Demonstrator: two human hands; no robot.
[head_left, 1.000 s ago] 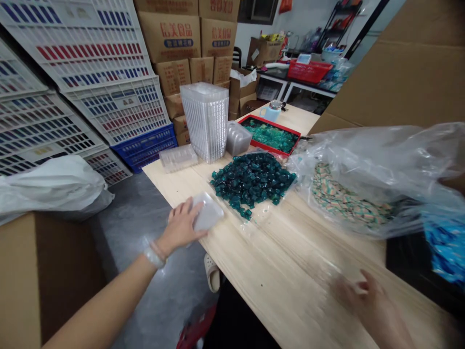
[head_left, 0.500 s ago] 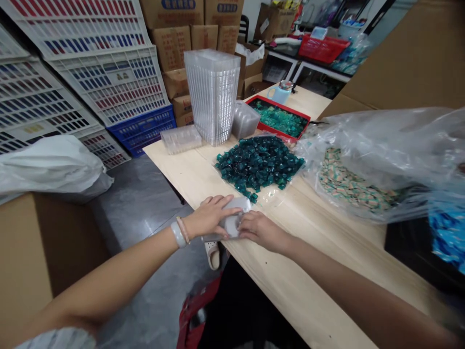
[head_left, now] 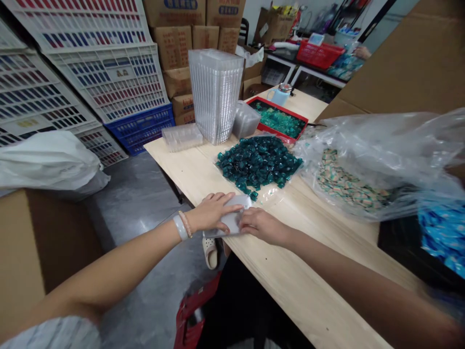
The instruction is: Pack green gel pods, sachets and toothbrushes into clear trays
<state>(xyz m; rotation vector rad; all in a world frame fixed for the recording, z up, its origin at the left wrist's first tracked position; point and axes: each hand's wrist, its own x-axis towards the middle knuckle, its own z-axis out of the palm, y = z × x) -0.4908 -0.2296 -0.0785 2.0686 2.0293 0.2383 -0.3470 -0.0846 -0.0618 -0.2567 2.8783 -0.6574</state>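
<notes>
The pale wooden table (head_left: 290,271) carries a red tray (head_left: 276,130) of green pods and, at centre, a loose heap of dark teal pods (head_left: 257,162) on plastic film, liable to scatter if nudged. At the near edge, the left hand (head_left: 214,213) and right hand (head_left: 261,227) grip a clear plastic tray (head_left: 229,222) between them; it overhangs the edge and could fall if either hand slips.

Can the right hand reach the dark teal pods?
Likely yes: the right hand sits close to the dark teal pods, nothing between them, though it would leave the clear plastic tray it touches.
</notes>
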